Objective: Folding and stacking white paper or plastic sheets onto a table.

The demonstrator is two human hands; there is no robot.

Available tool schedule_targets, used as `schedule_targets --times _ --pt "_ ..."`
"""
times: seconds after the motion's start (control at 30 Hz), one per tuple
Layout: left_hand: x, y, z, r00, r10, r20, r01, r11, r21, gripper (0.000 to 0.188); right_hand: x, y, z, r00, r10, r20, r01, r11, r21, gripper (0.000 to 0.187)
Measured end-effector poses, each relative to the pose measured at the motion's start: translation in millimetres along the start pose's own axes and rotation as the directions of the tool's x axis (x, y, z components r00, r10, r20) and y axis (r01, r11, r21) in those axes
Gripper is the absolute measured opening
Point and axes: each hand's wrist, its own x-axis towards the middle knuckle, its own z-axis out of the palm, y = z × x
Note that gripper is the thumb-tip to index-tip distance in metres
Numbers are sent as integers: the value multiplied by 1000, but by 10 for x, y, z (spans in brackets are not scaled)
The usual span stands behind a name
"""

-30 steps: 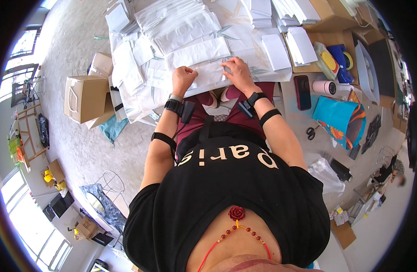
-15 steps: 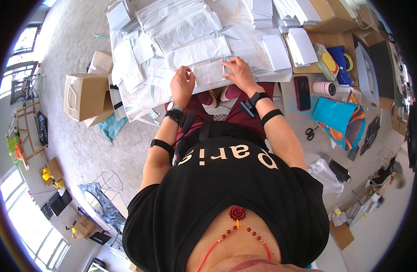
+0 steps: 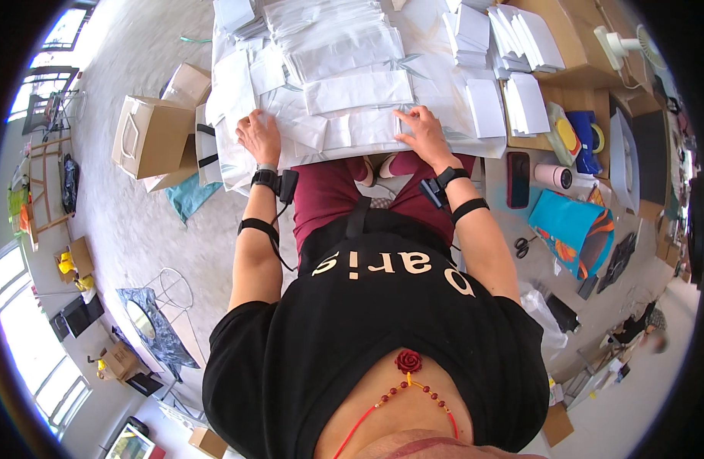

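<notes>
We see two bare hands at the near edge of the tabletop [image 3: 443,98], whose pale surface carries a leaf print. The left hand [image 3: 260,139] lies toward the near-left corner, its fingers curved and facing down over the white paper there; whether they grasp any of it we cannot tell. The right hand [image 3: 426,136] is released, thumb and forefinger parted, the forefinger's tip at the right end of a white strip [image 3: 359,130]. This strip lies flat along the near edge, between the two hands. Just beyond it, toward the far edge, we find a longer white sleeve [image 3: 359,91], also flat and roughly parallel to the near edge. A heap of thin white bags [image 3: 329,38] overlaps farther in, while loose white sheets [image 3: 233,83] lie along the left edge, just beyond the left hand. Near the right edge we note a white card [image 3: 485,109], with a fanned pile of cards [image 3: 526,105] beside it.

Off the tabletop, we see a brown carton [image 3: 154,139] past the left edge. Past the right edge are a phone [image 3: 518,180], a pink bottle [image 3: 552,177], a blue bag [image 3: 570,229] and scissors [image 3: 522,246].
</notes>
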Motion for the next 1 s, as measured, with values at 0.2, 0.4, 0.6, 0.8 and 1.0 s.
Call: schedule_targets --times 0.2,0.4,0.6,0.8,1.0 --pt "151 -93 -4 997 -12 83 10 1000 18 23 27 -7 -5 1000 -7 11 7 1000 -15 61" --pt "134 -55 -187 999 9 38 -2 982 -188 18 48 -68 -46 998 23 64 -23 1000 -10 63" --pt "-85 627 -731 1000 -31 7 28 783 -621 22 248 -608 -197 993 23 -115 4 974 227 61" --pt "-416 1292 -827 994 104 -23 -88 672 -735 38 622 -1503 -300 958 164 237 -287 596 750 64" --pt "-674 1433 -757 956 249 -156 -281 622 -731 84 705 -1468 -125 971 218 -93 -102 739 666 38"
